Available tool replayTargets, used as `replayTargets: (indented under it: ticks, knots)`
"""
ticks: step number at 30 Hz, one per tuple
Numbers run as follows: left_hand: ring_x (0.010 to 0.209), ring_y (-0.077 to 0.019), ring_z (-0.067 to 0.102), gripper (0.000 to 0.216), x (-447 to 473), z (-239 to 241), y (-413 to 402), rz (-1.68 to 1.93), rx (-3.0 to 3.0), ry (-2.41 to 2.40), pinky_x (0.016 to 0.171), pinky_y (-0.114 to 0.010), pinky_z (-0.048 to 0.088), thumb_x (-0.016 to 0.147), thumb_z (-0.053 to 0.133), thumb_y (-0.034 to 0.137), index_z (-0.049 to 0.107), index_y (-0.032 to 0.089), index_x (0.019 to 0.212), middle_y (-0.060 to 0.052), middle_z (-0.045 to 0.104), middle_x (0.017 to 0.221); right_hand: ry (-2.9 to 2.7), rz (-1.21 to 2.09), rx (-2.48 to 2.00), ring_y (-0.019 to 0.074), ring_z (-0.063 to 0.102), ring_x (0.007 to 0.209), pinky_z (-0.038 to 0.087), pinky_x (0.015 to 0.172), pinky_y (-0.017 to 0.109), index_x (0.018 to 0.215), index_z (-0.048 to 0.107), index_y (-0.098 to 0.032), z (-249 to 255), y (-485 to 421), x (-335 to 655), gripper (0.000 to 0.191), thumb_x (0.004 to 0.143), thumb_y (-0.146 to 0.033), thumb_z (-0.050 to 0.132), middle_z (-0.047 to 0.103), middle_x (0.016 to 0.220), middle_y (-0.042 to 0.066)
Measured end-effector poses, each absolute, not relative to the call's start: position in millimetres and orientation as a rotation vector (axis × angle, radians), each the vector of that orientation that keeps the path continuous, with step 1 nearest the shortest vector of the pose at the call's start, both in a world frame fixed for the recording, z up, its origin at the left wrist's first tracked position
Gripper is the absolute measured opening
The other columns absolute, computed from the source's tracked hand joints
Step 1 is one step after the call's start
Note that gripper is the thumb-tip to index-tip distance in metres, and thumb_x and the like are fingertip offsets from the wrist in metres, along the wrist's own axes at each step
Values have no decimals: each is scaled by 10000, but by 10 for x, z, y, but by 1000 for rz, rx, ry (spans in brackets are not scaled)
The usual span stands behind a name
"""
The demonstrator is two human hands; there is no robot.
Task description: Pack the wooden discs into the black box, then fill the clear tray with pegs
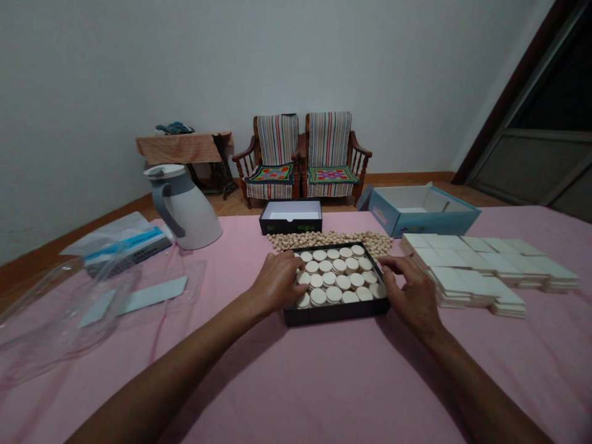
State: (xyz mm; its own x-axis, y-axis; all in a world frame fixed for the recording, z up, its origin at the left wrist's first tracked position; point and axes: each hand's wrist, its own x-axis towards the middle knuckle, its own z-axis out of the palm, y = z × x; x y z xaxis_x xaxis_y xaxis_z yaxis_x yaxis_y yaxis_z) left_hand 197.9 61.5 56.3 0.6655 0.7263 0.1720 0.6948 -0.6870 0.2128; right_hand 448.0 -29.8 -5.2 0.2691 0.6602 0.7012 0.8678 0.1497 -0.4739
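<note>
A shallow black box (335, 313) sits on the pink cloth right before me, packed with rows of stacked round wooden discs (333, 293). My left hand (277, 282) reaches over the box's left rim, its fingers curled and its thumb at the leftmost discs; part of the rim is hidden beneath it. At the opposite end, my right hand (411, 293) grips the right wall, with bent fingers at the back corner and the thumb along the side. Behind the box lies a long heap of small wooden beads (330, 239).
Stacked square wooden tiles (467, 265) lie to the right, before an open blue box (425, 209). A second black box (290, 217) stands behind the beads. Leftward are a white jug (189, 209), a blue carton (127, 250) and clear plastic packaging (69, 308). Two chairs (277, 142) stand beyond.
</note>
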Motion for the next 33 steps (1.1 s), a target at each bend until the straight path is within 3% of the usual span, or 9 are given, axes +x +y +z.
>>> replayTargets:
  ticks: [3,7,11,15,19,27,33]
  knots:
    - [790,-198,589,210,1881,578,679,514,2695,1203,733,-318,433,772,632,266,648,177,961,-50,625,862,-1448,-279,-1577,197,610,807,487,746,341,945,641,-187,-51,-296,4478,203,832,-192,472,664,905,67]
    - [771,-158,595,159,1669,500,921,666,2563,1360,716,-269,452,832,505,199,637,171,917,-45,632,878,-1448,-289,-1577,194,607,788,490,725,334,932,637,-191,-38,-298,4456,193,832,-193,472,665,891,62]
    - [719,-157,622,197,1518,261,1172,512,2544,1384,691,-265,465,729,581,143,670,171,903,-39,665,862,-1447,-294,-1580,187,606,762,492,715,327,928,642,-179,-37,-297,4439,192,826,-188,479,664,874,63]
    - [766,-168,637,273,1513,39,1253,419,2539,1354,699,-248,468,698,625,159,687,191,962,-39,683,885,-1445,-288,-1585,183,605,762,494,708,318,922,646,-175,-55,-291,4447,191,828,-182,480,662,868,61]
    - [721,-164,617,223,1553,-46,1233,410,2533,1353,657,-240,452,688,630,155,708,193,894,-31,668,818,-1454,-274,-1581,185,607,786,494,711,313,926,643,-174,-81,-285,4468,183,826,-185,491,660,874,61]
    - [756,-178,591,193,1466,155,1197,719,2499,1431,711,-297,464,746,611,196,664,158,928,-55,604,876,-1459,-271,-1581,183,603,788,492,712,312,928,644,-168,-82,-286,4468,188,831,-186,484,658,880,64]
    - [777,-139,571,274,1706,450,888,838,2520,1153,684,-255,472,750,629,181,605,185,1023,-30,594,944,-1448,-264,-1591,186,603,798,488,727,316,939,648,-171,-82,-289,4465,195,832,-190,487,653,882,63]
